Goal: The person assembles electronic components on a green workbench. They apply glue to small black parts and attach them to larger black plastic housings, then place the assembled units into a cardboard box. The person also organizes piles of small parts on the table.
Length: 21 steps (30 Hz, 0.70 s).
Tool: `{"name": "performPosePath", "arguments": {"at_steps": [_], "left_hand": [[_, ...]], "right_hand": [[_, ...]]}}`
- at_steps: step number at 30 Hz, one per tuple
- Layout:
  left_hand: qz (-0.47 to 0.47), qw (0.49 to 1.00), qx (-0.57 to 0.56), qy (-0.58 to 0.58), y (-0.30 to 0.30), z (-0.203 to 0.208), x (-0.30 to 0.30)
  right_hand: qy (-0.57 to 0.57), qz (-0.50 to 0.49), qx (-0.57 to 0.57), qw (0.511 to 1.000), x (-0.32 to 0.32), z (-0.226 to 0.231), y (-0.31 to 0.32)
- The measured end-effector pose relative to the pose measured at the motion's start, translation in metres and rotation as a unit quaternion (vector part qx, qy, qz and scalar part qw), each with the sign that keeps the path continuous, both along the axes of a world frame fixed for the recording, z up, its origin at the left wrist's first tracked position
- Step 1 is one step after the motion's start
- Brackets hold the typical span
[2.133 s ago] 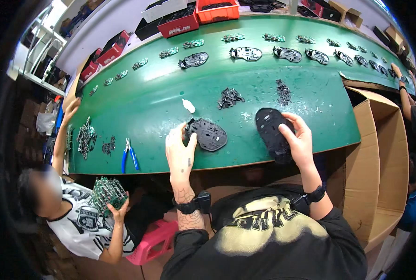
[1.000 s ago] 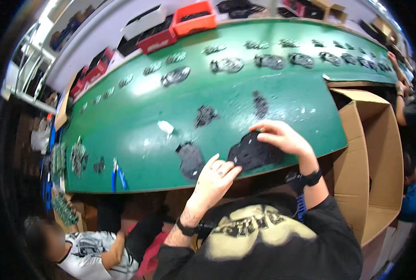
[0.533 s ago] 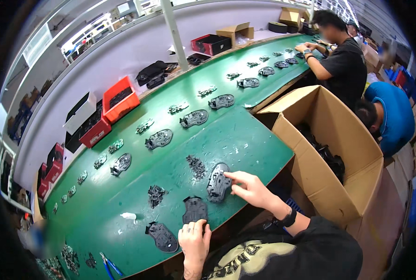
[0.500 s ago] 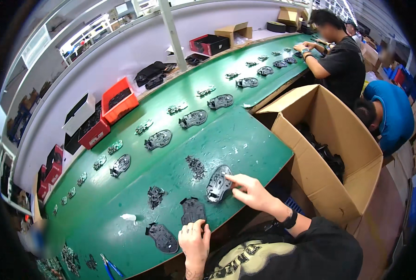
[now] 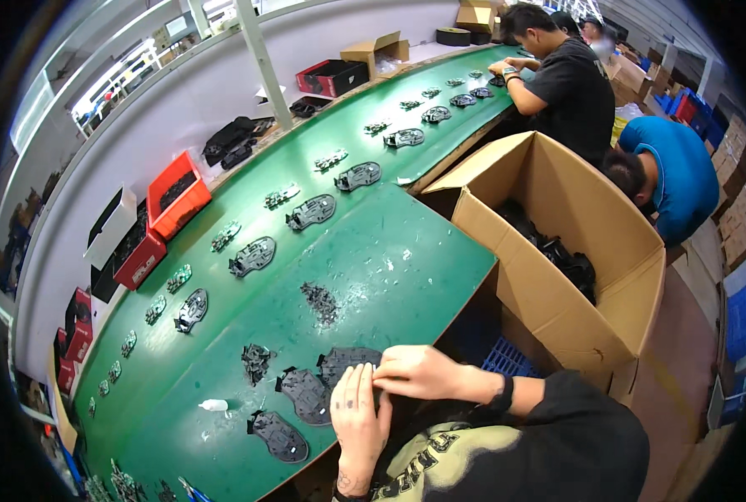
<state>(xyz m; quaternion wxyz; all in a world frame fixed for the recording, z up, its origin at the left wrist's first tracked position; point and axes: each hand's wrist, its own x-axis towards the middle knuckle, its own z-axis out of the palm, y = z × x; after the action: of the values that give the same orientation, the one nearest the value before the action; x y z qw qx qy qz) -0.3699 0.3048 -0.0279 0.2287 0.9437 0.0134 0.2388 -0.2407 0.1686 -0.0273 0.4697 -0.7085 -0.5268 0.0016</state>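
My left hand lies over the near edge of a black plastic shell, its fingers close together on it. My right hand meets it there, thumb and fingers pinched at the shell's right end. A tiny pale spot shows at those fingertips; what they pinch is too small to make out. Beside this shell, to the left, is a second black shell, partly overlapped by it. A third shell lies flat nearer the table's front edge. Small black parts form a pile just beyond them.
Another pile of black parts lies farther off. A small white bottle is at left. Rows of shells and green circuit boards cross the green table. An open cardboard box stands at right; two people work beyond it.
My right hand has drawn the farther black shell nearer and turned it, bringing it to my left hand. The view has shifted, so the scene appears farther left.
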Motion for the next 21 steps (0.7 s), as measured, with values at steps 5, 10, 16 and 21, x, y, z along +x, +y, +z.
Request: {"name": "performPosePath", "arguments": {"at_steps": [5,10,16,21], "left_hand": [[-0.014,0.999,0.025,0.016,0.0,-0.007,0.006],[0.03,0.999,0.008,0.003,-0.001,-0.017,0.008],[0.067,0.997,0.022,-0.035,0.0,-0.021,0.006],[0.052,0.998,0.013,-0.022,-0.003,-0.018,0.014]], "right_hand": [[-0.037,-0.148,0.022,0.988,0.082,0.091,-0.088],[0.233,-0.353,-0.003,0.906,0.208,0.103,-0.227],[0.393,-0.411,-0.332,0.752,0.224,-0.069,-0.375],[0.491,-0.343,-0.469,0.65,0.155,-0.184,-0.455]]}}
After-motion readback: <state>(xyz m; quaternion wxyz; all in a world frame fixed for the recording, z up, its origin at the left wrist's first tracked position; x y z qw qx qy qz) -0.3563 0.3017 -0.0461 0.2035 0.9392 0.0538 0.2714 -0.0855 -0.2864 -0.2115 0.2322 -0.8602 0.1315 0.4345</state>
